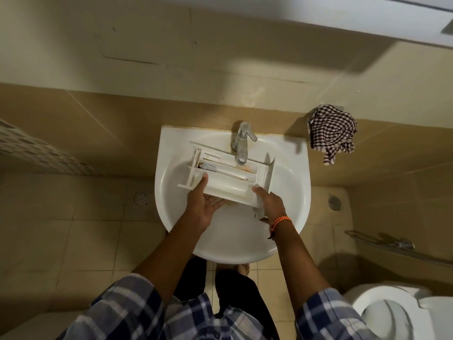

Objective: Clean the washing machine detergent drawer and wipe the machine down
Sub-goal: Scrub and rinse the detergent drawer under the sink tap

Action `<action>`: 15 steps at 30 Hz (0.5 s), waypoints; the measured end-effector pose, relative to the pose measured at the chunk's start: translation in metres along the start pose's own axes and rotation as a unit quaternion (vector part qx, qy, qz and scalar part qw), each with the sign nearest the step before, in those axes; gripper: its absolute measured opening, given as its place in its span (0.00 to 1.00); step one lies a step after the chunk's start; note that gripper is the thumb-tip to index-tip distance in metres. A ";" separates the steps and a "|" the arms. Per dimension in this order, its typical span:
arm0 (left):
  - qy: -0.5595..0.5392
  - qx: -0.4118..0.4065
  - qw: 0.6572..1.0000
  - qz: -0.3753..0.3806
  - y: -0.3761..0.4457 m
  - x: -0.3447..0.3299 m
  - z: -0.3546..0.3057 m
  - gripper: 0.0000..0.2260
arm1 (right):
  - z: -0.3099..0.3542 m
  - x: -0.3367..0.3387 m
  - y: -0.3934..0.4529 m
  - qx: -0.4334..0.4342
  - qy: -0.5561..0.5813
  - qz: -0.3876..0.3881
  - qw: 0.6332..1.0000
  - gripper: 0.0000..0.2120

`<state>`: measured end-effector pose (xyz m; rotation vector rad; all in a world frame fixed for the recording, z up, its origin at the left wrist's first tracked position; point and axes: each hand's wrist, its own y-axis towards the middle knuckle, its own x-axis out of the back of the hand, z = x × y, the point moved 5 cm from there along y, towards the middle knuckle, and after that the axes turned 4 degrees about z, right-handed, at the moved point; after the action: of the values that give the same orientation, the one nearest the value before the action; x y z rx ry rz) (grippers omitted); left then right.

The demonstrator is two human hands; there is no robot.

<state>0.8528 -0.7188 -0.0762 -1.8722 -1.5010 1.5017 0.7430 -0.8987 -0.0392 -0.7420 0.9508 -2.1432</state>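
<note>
both hands hold the detergent drawer (228,177) over the sink (171,217), under the tap (241,143): left hand (204,204) grips its near-left side, right hand (269,202) its near-right end.

White wall-mounted basin (171,153) against tan tiled wall; chrome tap (242,141) at rear rim; white detergent drawer (228,175) over bowl below spout, resting or held clear cannot tell. Tiled floor (73,229) beneath: two round drains (140,199), toilet (392,312) at right
</note>
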 end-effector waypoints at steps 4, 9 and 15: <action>0.030 -0.028 0.999 -0.020 0.000 -0.006 0.003 0.23 | 0.028 0.007 -0.029 0.299 -0.315 -0.262 0.862 0.32; 0.010 -0.016 0.999 -0.035 0.003 -0.001 0.011 0.28 | 0.041 -0.046 -0.021 0.476 -0.471 -0.104 0.735 0.16; -0.063 0.009 0.997 -0.042 -0.001 0.000 0.031 0.31 | 0.057 -0.082 -0.008 0.421 -0.552 -0.157 0.702 0.21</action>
<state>0.8262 -0.7294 -0.0881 -1.7105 -1.5944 1.6158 0.8314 -0.8560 -0.0183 -1.4229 -0.7974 -1.5627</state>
